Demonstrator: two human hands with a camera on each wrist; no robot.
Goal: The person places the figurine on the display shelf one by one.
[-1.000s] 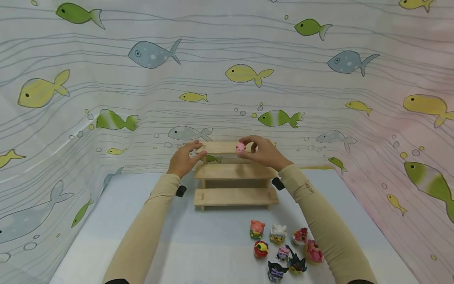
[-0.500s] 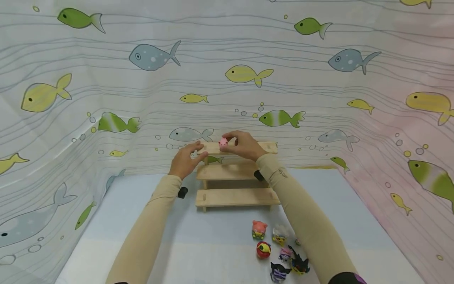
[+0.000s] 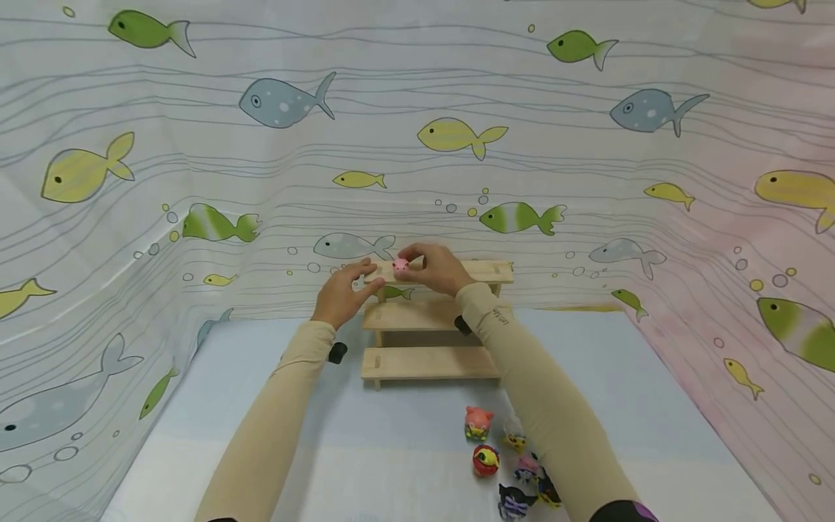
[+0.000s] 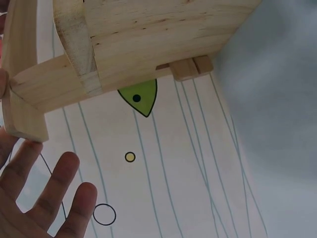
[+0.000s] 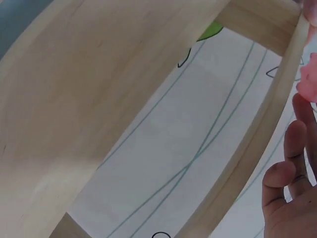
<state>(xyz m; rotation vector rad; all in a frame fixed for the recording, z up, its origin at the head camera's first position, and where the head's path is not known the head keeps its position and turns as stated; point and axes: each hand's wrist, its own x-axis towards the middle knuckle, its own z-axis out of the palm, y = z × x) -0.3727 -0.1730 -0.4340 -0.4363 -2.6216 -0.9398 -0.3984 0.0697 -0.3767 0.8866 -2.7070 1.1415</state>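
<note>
A three-tier wooden stand (image 3: 424, 362) stands at the back of the table. My left hand (image 3: 339, 296) holds the left end of its top board (image 3: 485, 272), thumb at the front; in the left wrist view the other fingers (image 4: 67, 171) spread past the board's end. My right hand (image 3: 438, 270) pinches a small pink toy figure (image 3: 401, 266) between thumb and forefinger, close over the left part of the top board. The right wrist view catches only part of the pink figure (image 5: 309, 82), at its right edge.
Several small toy figures stand on the table at the front right, among them an orange-pink one (image 3: 478, 423), a red and yellow one (image 3: 485, 460) and a black-purple one (image 3: 514, 502). My right sleeve (image 3: 554, 409) partly covers this group. A fish-patterned sheet (image 3: 404, 72) hangs behind.
My right hand has moved left along the top board with the pink figure, from its right part to near the left end. My left hand has stayed at the board's left end.
</note>
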